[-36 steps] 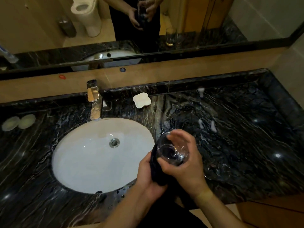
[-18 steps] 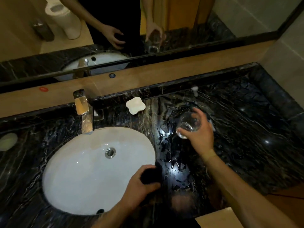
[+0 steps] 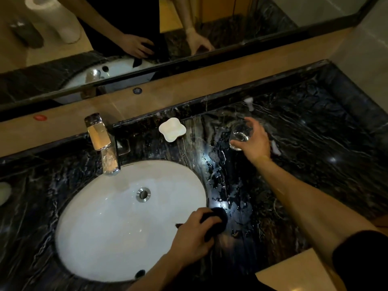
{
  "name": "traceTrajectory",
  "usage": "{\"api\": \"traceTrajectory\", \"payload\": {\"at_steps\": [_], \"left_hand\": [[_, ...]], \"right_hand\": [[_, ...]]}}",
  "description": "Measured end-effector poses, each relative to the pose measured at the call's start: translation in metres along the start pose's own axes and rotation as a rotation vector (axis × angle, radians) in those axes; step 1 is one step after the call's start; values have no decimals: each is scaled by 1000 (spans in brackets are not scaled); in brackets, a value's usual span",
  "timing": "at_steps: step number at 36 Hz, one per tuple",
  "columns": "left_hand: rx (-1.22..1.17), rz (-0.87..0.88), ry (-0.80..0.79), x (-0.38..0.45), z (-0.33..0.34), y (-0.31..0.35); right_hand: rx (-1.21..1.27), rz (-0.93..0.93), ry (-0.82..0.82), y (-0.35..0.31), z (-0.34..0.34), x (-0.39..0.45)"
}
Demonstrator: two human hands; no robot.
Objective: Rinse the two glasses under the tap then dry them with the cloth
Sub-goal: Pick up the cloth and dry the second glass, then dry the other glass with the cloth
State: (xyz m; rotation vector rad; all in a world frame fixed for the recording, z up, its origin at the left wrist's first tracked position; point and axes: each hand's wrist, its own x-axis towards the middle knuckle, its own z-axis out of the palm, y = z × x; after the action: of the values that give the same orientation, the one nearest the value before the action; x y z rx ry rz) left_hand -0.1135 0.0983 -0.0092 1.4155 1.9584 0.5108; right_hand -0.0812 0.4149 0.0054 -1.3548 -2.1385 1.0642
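While tap [image 3: 105, 148] shows no running water, task looks late-stage by my read: one glass in hand over worktop [image 3: 315, 164], apparently being set down; rinse and drying of it likely done. Second glass not visible, status unknown. Basin [image 3: 117, 223] wet-looking, water drops on worktop right of it. Left hand [image 3: 194, 234] curled tight around dark cloth [image 3: 218, 219] at basin's right rim. Right hand [image 3: 255, 141] grips glass [image 3: 238, 136] from the side, fingers wrapped, near back of worktop, right of white soap dish [image 3: 172, 129].
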Motion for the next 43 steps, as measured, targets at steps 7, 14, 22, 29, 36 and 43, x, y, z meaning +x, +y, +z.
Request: {"api": "traceTrajectory", "payload": {"at_steps": [7, 14, 22, 29, 36, 43], "left_hand": [[33, -13, -9, 9, 0, -1], [83, 1, 1, 12, 1, 6], [151, -32, 55, 10, 12, 18], [152, -173, 130, 11, 23, 40], [126, -280, 146, 19, 31, 53], [101, -407, 30, 24, 27, 72]], "right_hand": [[-18, 20, -15, 2, -2, 2], [-21, 11, -172, -6, -27, -2], [33, -3, -68, 32, -119, -73], [264, 231, 6, 90, -170, -167], [344, 269, -425, 114, -158, -194], [229, 198, -276, 117, -128, -182]]}}
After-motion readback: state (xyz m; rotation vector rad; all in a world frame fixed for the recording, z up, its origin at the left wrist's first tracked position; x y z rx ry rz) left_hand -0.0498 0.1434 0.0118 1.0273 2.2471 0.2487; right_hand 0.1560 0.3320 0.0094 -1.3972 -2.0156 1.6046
